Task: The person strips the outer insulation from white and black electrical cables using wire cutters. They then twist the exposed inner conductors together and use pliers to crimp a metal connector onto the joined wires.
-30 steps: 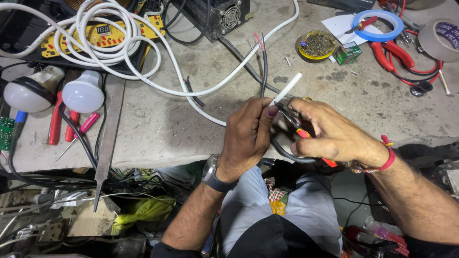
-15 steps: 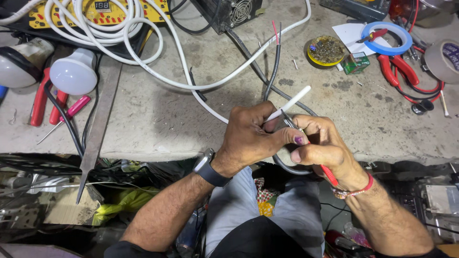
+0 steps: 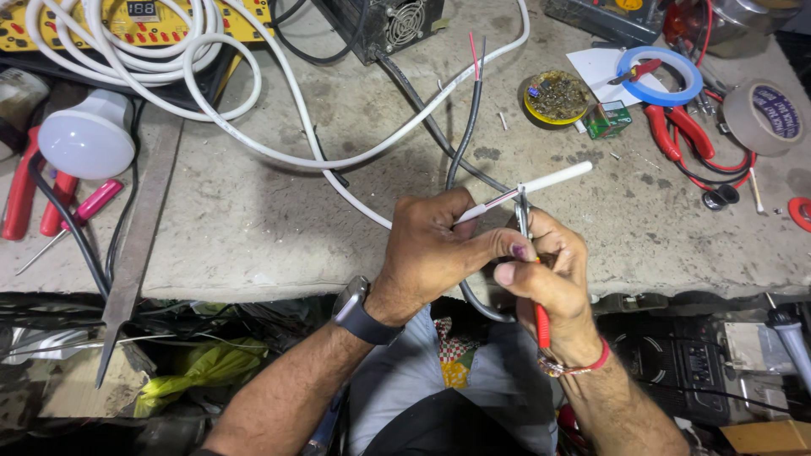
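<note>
Here, in the head view, the left hand (image 3: 431, 253) is pinching a thin white cable (image 3: 524, 187) between thumb and fingertips, fingers clenched around it near the front edge of the grey workbench (image 3: 279, 219). The cable's free end is sticking out to the right and slightly away, above the bench top. The right hand (image 3: 553, 287) is sitting just right of the left, touching it, and is gripping a small red-handled cutter (image 3: 528, 245); its metal tips are closing on the white cable right beside the left fingertips, while the red handle is running down through the palm toward the wrist. A dark watch (image 3: 355, 311) is showing on the left wrist and a red thread band (image 3: 583, 365) on the right.

Farther away, a coil of thick white cord (image 3: 152, 51) is lying at the far left over a yellow panel (image 3: 84, 25), and a white bulb (image 3: 84, 143) is resting at the left edge. A black cable (image 3: 469, 127) is trailing from the far middle toward the hands. At the far right, a blue tape ring (image 3: 659, 76), red pliers (image 3: 684, 135) and a beige tape roll (image 3: 764, 114) are lying well apart from the hands.
</note>
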Tool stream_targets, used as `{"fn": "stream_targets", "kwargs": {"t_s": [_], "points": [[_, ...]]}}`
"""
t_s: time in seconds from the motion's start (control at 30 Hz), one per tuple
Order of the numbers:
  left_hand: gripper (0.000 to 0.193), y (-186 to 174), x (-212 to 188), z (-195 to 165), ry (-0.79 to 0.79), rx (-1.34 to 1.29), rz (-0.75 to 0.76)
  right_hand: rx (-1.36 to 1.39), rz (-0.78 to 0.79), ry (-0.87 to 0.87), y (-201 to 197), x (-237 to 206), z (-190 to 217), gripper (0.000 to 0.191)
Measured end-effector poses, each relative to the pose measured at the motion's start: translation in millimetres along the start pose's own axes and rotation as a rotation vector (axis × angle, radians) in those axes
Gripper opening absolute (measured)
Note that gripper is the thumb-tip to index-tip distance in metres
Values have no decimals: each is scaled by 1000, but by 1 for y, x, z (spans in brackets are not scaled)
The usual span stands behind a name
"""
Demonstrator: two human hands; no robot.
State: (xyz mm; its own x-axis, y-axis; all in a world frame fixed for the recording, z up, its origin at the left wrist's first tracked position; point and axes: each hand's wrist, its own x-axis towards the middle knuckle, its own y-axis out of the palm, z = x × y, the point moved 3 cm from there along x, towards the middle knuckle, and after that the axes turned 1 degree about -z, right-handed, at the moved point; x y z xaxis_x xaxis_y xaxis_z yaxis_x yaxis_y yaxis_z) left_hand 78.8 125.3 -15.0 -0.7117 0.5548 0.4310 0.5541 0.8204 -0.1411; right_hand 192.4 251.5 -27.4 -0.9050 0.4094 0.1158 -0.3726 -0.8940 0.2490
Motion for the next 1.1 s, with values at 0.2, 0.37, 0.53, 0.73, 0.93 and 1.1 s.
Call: {"fn": "stream_targets", "kwargs": {"t_s": [0.2,0.37,0.53,0.73,0.93,1.1], "points": [[50,6,-1,-8,-48,51,-41,68,-111,-89,-1,3,4,33],[56,-2,-11,-18,60,168,-118,469,-264,-282,-61,17,66,18],[47,5,-4,-13,69,284,-93,-517,98,155,-119,31,68,53],[27,7,-15,-10,177,92,-120,-1583,-86,-165,-153,49,67,100],[26,9,-17,-2,172,-129,-10,-1785,-314,-314,-154,51,65,82],[25,4,-22,3,87,-239,48,-1888,-411,-774,-106,32,67,66]]}}
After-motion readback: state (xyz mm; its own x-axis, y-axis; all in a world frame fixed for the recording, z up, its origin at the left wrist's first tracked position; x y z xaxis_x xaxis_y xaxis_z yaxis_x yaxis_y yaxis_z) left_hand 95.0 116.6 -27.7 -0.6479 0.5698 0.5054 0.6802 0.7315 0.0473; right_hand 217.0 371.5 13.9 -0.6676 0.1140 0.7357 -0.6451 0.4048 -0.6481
